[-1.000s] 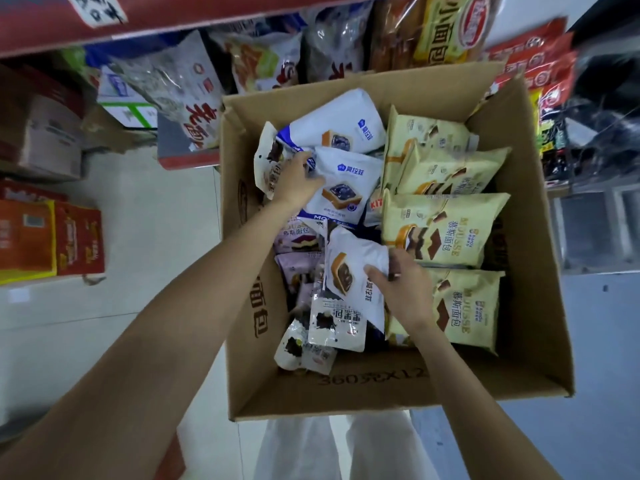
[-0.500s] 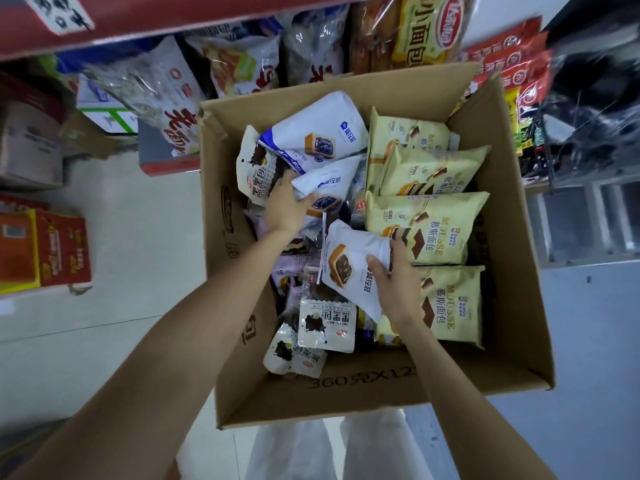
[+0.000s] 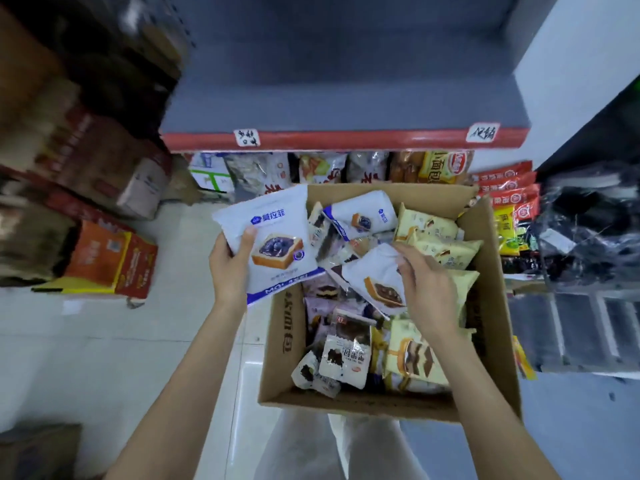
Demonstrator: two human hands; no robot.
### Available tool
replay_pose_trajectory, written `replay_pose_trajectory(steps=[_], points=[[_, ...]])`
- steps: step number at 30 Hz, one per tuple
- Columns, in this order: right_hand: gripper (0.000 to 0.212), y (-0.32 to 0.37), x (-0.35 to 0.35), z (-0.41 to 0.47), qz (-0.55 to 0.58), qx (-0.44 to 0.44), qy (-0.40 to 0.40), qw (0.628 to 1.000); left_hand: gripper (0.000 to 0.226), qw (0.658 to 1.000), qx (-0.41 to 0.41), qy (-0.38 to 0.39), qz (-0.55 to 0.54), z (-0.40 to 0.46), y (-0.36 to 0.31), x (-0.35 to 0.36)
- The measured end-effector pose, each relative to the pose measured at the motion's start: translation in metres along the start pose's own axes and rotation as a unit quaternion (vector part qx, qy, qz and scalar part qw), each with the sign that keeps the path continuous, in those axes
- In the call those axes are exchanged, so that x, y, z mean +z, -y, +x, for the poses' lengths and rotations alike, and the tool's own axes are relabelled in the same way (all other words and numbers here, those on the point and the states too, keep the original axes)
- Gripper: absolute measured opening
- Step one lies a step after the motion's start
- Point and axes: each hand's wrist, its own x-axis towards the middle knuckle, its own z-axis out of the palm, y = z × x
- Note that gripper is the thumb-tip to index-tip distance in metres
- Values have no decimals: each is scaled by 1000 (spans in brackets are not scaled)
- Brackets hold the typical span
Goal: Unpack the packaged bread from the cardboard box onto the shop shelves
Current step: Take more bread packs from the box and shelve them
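An open cardboard box [image 3: 284, 344] stands in front of me, full of packaged bread. My left hand [image 3: 230, 268] grips a white-and-blue blueberry toast pack [image 3: 273, 237], lifted above the box's left wall. My right hand [image 3: 427, 292] is over the box's middle, its fingers pinching a white chocolate toast pack [image 3: 372, 275]. Another white-and-blue pack [image 3: 360, 214] lies at the box's far end. Cream-yellow mousse bread packs [image 3: 446, 251] fill the right side. Small dark-and-white packs [image 3: 346, 356] lie at the near left.
A grey shelf [image 3: 346, 98] with a red front edge stands bare above the box. The shelf below it holds several snack bags [image 3: 440, 168]. Red packets [image 3: 507, 192] hang on the right. Orange cartons [image 3: 110, 258] and brown boxes sit on the tiled floor on the left.
My left hand took hold of the blueberry toast pack and raised it out over the left wall. The right hand kept the chocolate toast pack. The view tilted up, showing the bare shelf.
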Motion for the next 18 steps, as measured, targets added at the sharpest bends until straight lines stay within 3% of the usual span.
replay_pose_trajectory(steps=[8,18], points=[[25,113,-74,108,20,-176,-92,980,16,990,141,-15,-8,10,-145,-65],[20,246,-164,226,122,-260,-196,937,11,935,353,18,-24,50,-340,-79]])
